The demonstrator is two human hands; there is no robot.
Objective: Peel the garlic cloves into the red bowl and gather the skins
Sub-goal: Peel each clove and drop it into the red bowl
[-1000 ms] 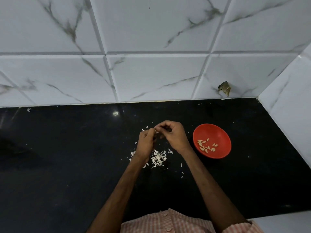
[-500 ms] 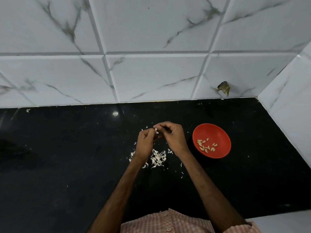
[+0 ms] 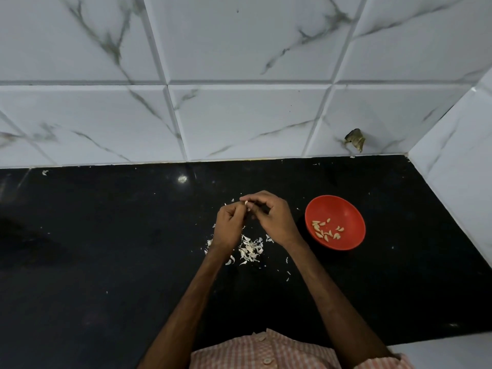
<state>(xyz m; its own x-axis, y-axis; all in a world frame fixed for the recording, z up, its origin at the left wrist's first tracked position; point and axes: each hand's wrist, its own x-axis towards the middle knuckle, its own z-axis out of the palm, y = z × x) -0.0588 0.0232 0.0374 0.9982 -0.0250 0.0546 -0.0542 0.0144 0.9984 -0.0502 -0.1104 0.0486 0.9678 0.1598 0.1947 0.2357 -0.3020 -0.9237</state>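
Left hand: My left hand (image 3: 229,227) was up over the bench (image 3: 106,249), knuckles toward me. Its fingers were curled in and their tips pinched the clove from the left.
Right hand: My right hand (image 3: 274,222) met it from the other side. The fingers were bent over the top and closed on the same clove, so the fingertips of both hands touched.
Clove: The clove (image 3: 247,205) was a small pale bit between my fingertips, mostly hidden by them. I could not tell how much skin it had on.
Skins: The skins (image 3: 250,249) lay in a loose white heap on the bench, under and between my wrists. Stray flakes (image 3: 288,273) were scattered round it, some nearer me and some beyond my fingers.
Bowl: The red bowl (image 3: 343,209) stood on the bench to the right of my right hand, near it but not touching.
Peeled cloves: The peeled cloves (image 3: 326,230) lay in a small scatter in the bottom of the bowl, toward its left side.
Bench: It was black and glossy.
Walls: The back wall (image 3: 239,115) was white tile with grey veins. A side wall (image 3: 458,182) met it in the corner at the right.
Dark thing: A dark thing (image 3: 354,139) stuck out low on the back wall, above the bowl. I could not tell what it was.
Shirt: My pink checked shirt (image 3: 261,350) with buttons showed at the bottom edge.
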